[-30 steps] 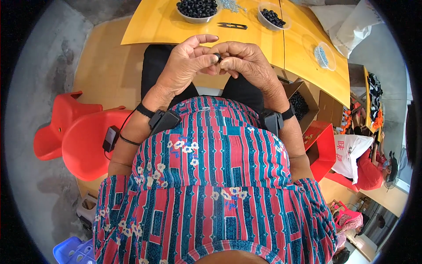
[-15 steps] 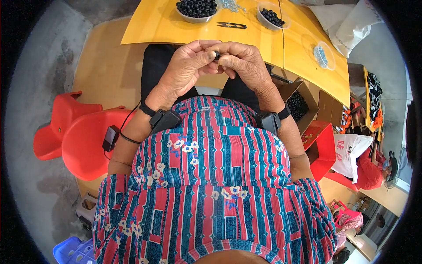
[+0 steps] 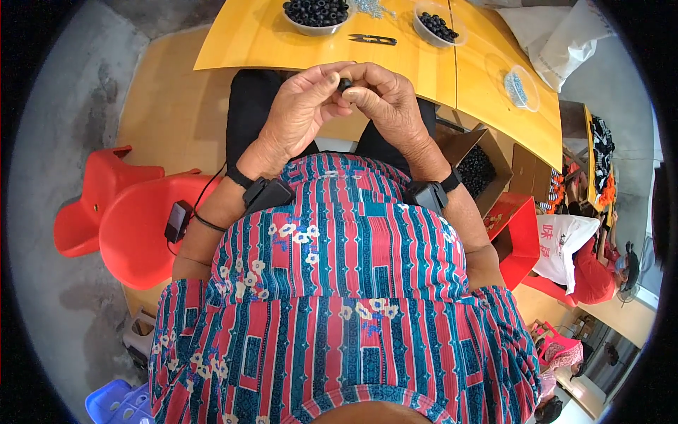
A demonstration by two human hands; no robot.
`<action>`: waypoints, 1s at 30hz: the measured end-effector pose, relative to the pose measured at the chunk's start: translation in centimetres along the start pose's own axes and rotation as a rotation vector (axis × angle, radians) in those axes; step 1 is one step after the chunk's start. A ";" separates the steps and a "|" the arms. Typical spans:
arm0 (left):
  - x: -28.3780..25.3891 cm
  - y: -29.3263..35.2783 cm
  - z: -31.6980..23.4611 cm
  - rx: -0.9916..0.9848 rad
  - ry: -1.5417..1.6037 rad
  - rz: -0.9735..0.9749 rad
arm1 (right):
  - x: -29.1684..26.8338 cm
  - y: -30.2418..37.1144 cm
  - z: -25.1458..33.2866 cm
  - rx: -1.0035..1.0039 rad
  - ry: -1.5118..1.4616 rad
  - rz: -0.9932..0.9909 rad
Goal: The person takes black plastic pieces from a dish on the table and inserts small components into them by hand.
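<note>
Little has shifted since the earlier frames: both hands remain raised together over the lap, just short of the counter edge, though the left hand, open-fingered a second ago, has curled in and now closes against the right hand. Item held: one small black bead, pinched between the fingertips of both hands, fingers of each clamped on it; only its top shows, the rest is hidden by the fingers. Judgement: the closing-in suggests fine work on the bead is under way rather than finished; whether anything is threaded through it cannot be told. Wrists: a dark strapped device on each, the left one trailing a cable to a small black box. On the yellow counter, well apart from the hands: metal bowl heaped with black beads; second, smaller bowl of the same; black snips lying flat between the bowls; clear dish of small pale parts. Beside the right knee: open carton holding more black beads. Left of the person: red chair.
</note>
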State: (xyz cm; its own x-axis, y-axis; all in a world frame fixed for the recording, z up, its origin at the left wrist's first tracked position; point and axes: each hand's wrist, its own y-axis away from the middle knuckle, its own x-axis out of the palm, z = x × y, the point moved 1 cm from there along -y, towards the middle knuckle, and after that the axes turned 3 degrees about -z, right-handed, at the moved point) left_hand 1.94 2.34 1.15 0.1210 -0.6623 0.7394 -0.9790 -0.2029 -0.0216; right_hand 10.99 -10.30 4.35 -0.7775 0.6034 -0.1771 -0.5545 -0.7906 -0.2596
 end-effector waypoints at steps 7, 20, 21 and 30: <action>1.2 0.3 -1.0 0.234 -0.726 0.038 | 0.2 0.3 0.6 -0.025 0.065 0.000; 1.6 0.1 -0.7 0.454 -1.053 -0.001 | 1.2 0.6 -0.7 -0.148 0.019 -0.138; 1.7 0.2 -0.7 0.429 -1.027 -0.025 | 1.2 0.6 -0.6 -0.145 0.013 -0.142; 1.2 -0.1 -0.4 0.474 -0.928 0.028 | 1.0 0.3 0.2 -0.024 -0.023 -0.127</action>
State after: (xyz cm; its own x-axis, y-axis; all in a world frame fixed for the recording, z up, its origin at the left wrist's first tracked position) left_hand 2.12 1.88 2.29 0.3749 -0.9245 -0.0693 -0.8426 -0.3086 -0.4413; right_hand 10.03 -9.98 4.26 -0.7080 0.6961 -0.1193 -0.6421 -0.7048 -0.3017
